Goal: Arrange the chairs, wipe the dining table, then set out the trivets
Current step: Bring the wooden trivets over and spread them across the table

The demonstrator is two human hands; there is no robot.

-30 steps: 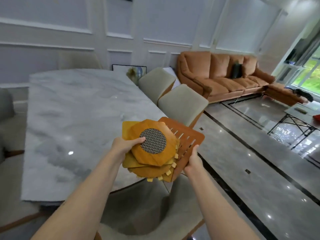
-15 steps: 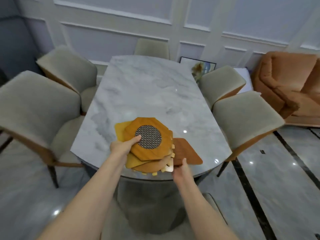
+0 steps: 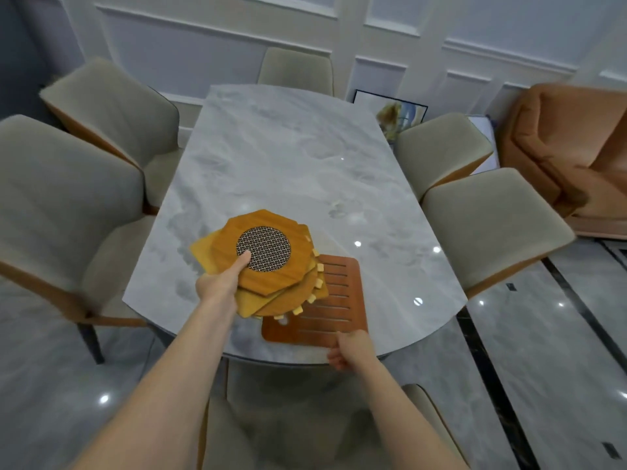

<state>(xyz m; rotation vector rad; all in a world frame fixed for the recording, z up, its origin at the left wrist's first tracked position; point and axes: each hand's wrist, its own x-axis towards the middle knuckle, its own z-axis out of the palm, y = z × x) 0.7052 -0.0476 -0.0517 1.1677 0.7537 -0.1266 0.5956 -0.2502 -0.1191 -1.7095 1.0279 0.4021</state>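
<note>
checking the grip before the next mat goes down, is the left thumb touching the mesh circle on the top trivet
Touching. The head view shows the left hand gripping the trivet stack, its thumb tip overlapping the mesh circle's near edge.

An orange sofa [image 3: 570, 154] stands at the right edge, against the white panelled wall [image 3: 237, 39]. A framed picture [image 3: 397, 111] leans at the foot of that wall, with a white board [image 3: 481, 144] just beside it, partly hidden. The glossy grey tiled floor [image 3: 549, 351] carries dark inlaid stripes on the right and bright spots of reflected light.
</note>
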